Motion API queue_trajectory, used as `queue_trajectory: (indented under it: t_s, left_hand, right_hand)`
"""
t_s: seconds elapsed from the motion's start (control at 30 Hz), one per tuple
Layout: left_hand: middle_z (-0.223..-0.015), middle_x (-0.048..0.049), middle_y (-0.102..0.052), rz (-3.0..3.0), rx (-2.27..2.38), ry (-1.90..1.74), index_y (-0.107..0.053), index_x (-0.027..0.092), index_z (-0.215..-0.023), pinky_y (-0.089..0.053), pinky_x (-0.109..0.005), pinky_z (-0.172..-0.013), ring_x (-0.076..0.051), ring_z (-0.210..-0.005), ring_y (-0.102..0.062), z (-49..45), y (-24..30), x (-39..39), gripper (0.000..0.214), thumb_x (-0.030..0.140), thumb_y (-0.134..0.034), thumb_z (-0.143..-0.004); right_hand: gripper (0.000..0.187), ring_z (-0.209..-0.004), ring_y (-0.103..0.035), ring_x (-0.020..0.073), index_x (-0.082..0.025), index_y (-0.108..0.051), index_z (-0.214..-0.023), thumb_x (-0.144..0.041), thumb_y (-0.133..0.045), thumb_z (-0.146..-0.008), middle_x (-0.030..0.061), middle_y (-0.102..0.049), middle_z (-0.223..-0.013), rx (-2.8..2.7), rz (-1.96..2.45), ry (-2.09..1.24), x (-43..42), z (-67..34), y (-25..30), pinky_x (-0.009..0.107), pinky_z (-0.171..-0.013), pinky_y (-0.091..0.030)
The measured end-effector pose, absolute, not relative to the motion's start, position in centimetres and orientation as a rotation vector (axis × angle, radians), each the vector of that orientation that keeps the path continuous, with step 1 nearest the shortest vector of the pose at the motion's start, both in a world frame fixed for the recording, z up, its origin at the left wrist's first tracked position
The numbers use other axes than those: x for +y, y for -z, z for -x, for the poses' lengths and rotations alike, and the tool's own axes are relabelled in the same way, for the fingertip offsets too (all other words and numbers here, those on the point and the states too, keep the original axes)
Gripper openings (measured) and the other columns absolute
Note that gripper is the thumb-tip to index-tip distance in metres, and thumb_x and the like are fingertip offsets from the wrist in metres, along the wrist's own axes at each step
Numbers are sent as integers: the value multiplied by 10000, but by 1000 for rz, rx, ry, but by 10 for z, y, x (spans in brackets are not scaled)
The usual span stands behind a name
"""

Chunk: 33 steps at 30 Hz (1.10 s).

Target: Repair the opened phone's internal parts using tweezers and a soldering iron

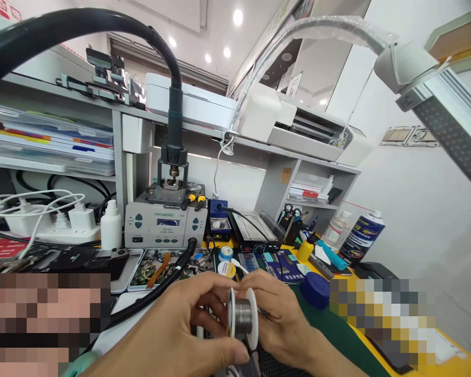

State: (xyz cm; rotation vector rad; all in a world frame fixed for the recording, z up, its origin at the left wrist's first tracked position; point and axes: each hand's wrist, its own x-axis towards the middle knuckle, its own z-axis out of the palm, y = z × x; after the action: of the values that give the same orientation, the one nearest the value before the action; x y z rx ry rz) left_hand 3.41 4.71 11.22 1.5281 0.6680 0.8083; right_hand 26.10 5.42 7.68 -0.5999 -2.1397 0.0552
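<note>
A small white spool of solder wire is held between the thumb and fingers of my left hand, low in the middle of the head view. Grey wire is wound between its two white flanges. Just right of the spool is my right hand, its fingers curled and pressed together close to the left fingertips. Whatever lies in the right fingers is hidden behind the hand and spool. Beyond the hands stand two small round tins, one with a blue rim and one with a yellow rim.
A grey soldering station stands at the back, and a black hose curves down to the left of my hands. A tray of parts lies behind them. To the right are a blue round lid and a spray can.
</note>
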Motion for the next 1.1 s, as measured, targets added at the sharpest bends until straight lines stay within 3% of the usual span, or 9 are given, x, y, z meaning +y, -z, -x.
queue_trajectory:
  t_s: [0.17, 0.33, 0.5, 0.73, 0.97, 1.1]
  left_hand:
    - [-905, 7, -797, -1588, 762, -934, -794, 225, -1087, -589, -266, -761, -194, -832, -739, -37, -107, 47, 356, 254, -898, -747]
    - [-803, 32, -748, -1779, 954, -1076, -747, 229, -1258, -590, -239, -667, -168, -716, -714, -38, -95, 52, 465, 399, -846, -836]
    - [-864, 39, -707, -2074, 1051, -1224, -710, 301, -1311, -577, -263, -692, -165, -724, -685, -34, -76, 61, 404, 364, -796, -921]
    - [-1298, -53, -725, -2579, 1006, -1339, -504, 338, -1499, -653, -416, -814, -294, -1026, -797, -26, -52, 75, 578, 340, -780, -991]
    - [-1228, -96, -734, -2786, 1086, -1328, -450, 261, -1444, -700, -503, -660, -356, -873, -833, -27, -61, 76, 669, 270, -860, -914]
    - [-1241, -107, -725, -2877, 1082, -1254, -428, 249, -1475, -702, -466, -627, -341, -888, -833, -26, -58, 76, 685, 279, -843, -931]
  right_hand:
    - [369, -678, -617, 178, -187, -719, -778, -242, -556, -1104, 54, -704, -751, -2153, 736, -271, 45, -251, -89, 285, -636, -496]
    - [543, -694, -642, 187, -177, -736, -746, -423, -494, -1165, 53, -684, -722, -2129, 837, -431, 38, -243, -93, 281, -676, -533]
    - [502, -709, -656, 194, -177, -757, -774, -438, -538, -1142, 56, -691, -729, -2096, 927, -440, 35, -244, -84, 278, -687, -542]
    - [416, -595, -554, 156, -188, -674, -720, -381, -605, -1081, 21, -637, -669, -2093, 1007, -404, 34, -246, -74, 250, -574, -456]
    - [312, -512, -521, 152, -219, -619, -790, -353, -574, -1068, 8, -634, -641, -2079, 1114, -475, 35, -247, -67, 262, -524, -384]
    - [286, -511, -472, 143, -218, -586, -739, -314, -608, -1007, -3, -584, -617, -2070, 1184, -538, 34, -247, -69, 275, -519, -307]
